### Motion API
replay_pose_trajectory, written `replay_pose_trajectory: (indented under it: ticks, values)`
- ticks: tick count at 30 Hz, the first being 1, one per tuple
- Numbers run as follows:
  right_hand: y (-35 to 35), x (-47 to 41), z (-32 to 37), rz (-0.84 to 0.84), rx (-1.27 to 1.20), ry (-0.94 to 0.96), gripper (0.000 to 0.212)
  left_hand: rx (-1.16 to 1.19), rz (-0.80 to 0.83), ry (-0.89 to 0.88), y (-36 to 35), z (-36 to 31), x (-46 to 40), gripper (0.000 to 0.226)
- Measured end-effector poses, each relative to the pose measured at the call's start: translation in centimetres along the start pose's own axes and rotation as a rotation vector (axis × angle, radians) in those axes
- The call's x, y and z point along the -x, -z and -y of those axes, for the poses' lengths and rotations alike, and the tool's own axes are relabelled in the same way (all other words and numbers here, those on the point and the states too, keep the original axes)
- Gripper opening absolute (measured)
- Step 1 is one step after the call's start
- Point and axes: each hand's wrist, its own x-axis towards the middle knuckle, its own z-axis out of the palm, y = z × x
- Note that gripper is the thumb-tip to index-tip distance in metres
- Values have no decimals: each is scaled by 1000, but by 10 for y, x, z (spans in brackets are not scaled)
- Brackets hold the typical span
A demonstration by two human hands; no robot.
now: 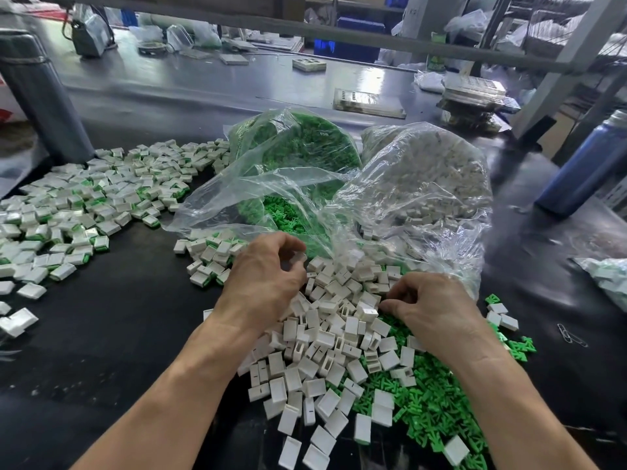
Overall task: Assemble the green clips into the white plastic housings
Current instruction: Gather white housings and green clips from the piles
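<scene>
Gripping white housing [298,259], left hand [263,276]; right hand [431,308] seemingly pinching clip.

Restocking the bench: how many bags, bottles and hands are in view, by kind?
Bags with loose parts: 2, green clips, white housings
Bottles: 2, grey, blue
Hands: 2, left, right
Total: 6

Loose white plastic housings [325,354] heaped on the dark table, partly over scattered green clips [427,412].

Matt white plastic housings [325,337] | matt green plastic clips [427,401] | clear glossy crinkled plastic bags [407,184] | smooth dark table [118,334]
</scene>
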Motion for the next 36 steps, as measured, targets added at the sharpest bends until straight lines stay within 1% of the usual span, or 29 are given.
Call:
replay_pose_trajectory:
  ticks: [6,9,12,16,19,22,26,29,33,36]
  values:
    - [0,3,-2,-12,-109,17,16,163,-19,11,0,-3,0,18]
    - [2,5,-3,-100,-216,90,15,233,-14,-1,0,-5,1,16]
    - [3,6,-2,-182,-420,160,12,347,33,-21,-2,-9,4,18]
    - [0,9,5,-150,-741,194,19,427,110,-36,-6,-14,7,29]
    - [-4,15,13,-111,-881,241,17,470,146,-37,-9,-17,10,29]
    - [-8,19,20,-74,-961,264,18,548,182,-21,-11,-19,11,26]
    - [-11,20,25,-39,-998,274,28,639,187,-20,-14,-20,12,24]
    - [-12,21,25,-40,-1017,266,26,696,184,-17,-14,-21,13,24]
    - [-12,22,26,-40,-1039,267,23,779,161,-15,-15,-21,13,28]
    - [-12,22,27,-46,-1047,265,25,876,155,21,-16,-23,14,20]
